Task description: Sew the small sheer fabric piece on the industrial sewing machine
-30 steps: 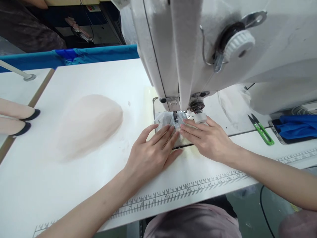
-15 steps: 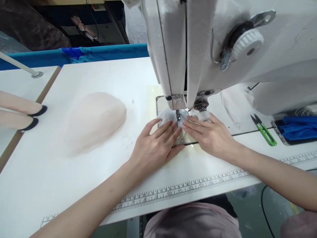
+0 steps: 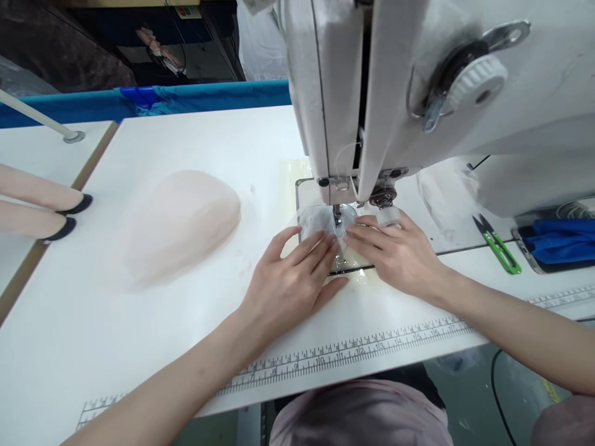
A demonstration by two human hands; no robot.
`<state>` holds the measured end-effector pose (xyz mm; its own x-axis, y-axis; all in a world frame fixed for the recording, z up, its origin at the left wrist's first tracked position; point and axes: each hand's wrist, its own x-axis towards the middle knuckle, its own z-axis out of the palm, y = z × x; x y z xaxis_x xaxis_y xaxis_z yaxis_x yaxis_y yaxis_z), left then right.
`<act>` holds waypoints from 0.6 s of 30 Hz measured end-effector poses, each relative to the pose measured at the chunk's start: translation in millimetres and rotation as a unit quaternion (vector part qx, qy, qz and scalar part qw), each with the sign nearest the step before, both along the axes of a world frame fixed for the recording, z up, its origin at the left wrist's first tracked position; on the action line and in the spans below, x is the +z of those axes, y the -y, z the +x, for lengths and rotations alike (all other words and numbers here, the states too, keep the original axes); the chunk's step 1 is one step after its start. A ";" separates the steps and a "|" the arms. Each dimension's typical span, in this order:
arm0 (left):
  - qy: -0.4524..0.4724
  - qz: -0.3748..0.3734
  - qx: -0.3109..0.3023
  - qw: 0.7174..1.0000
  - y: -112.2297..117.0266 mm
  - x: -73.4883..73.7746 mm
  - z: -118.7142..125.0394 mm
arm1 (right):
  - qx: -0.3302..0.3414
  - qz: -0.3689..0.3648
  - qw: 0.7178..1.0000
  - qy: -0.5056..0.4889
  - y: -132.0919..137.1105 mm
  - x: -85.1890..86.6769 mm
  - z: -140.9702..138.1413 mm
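A small piece of sheer whitish fabric (image 3: 315, 218) lies on the metal plate of the sewing machine (image 3: 320, 93), under the presser foot (image 3: 337, 215). My left hand (image 3: 290, 279) rests flat on the front left of this fabric, fingers stretched and thumb apart. On the other side of the foot, my right hand (image 3: 402, 257) lies with its extended fingertips on or beside the fabric's right edge. The fingers of both hands hide part of the fabric. A thin thread loops by the needle bar.
A sheer beige fabric piece (image 3: 186, 229) lies on the white table at left. White fabric (image 3: 449, 192), green thread snips (image 3: 499, 248) and a phone (image 3: 527, 251) with blue cloth (image 3: 564, 240) are at right. A printed ruler (image 3: 320, 360) runs along the front edge.
The view has shifted slightly, so the machine sits a little further right. A thread loop now shows near the needle bar. Both hands keep nearly the same pose on the fabric.
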<state>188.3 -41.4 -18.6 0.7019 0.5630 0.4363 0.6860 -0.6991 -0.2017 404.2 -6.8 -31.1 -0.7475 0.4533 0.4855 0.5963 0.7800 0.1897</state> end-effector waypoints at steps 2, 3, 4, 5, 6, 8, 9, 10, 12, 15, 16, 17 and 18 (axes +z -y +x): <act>-0.003 -0.002 0.001 1.000 3.3 1.3 0.1 | 0.003 -0.010 1.000 -0.011 1.7 -0.1 0.1; -0.003 -0.003 0.002 1.000 4.2 1.5 0.3 | 0.004 -0.018 1.000 -0.019 2.4 -0.1 0.2; -0.001 -0.005 0.002 1.000 4.5 1.4 0.4 | 0.003 -0.026 0.999 -0.025 3.1 -0.2 0.3; 0.001 -0.007 0.002 1.000 4.3 1.1 0.6 | 0.003 -0.033 0.999 -0.030 3.5 -0.4 0.5; 0.004 -0.010 0.002 1.000 3.9 0.7 0.8 | 0.002 -0.039 0.999 -0.032 3.7 -0.8 0.7; 0.009 -0.018 0.000 1.000 2.6 -0.2 0.8 | 0.000 -0.048 0.998 -0.030 3.6 -1.8 1.2; 0.013 -0.023 -0.001 1.000 1.9 -0.7 0.7 | -0.001 -0.051 0.998 -0.028 3.2 -2.4 1.4; 0.018 -0.027 -0.001 0.999 1.3 -1.1 0.4 | -0.003 -0.053 0.998 -0.026 2.7 -3.0 1.6; 0.029 -0.034 -0.002 0.999 0.1 -2.0 -0.3 | -0.008 -0.054 0.998 -0.022 1.5 -4.3 1.7; 0.032 -0.036 0.006 0.999 -1.9 -3.4 -1.7 | -0.017 -0.054 0.998 -0.016 -0.7 -5.5 1.1; 0.028 -0.036 0.010 0.999 -2.8 -3.9 -2.2 | -0.018 -0.056 0.998 -0.014 -1.4 -5.6 0.7; 0.023 -0.035 0.015 0.999 -3.9 -4.2 -2.6 | -0.020 -0.058 0.998 -0.011 -2.2 -5.7 0.2; 0.019 -0.034 0.018 0.999 -5.0 -4.6 -2.9 | -0.022 -0.059 0.998 -0.008 -2.9 -5.7 -0.3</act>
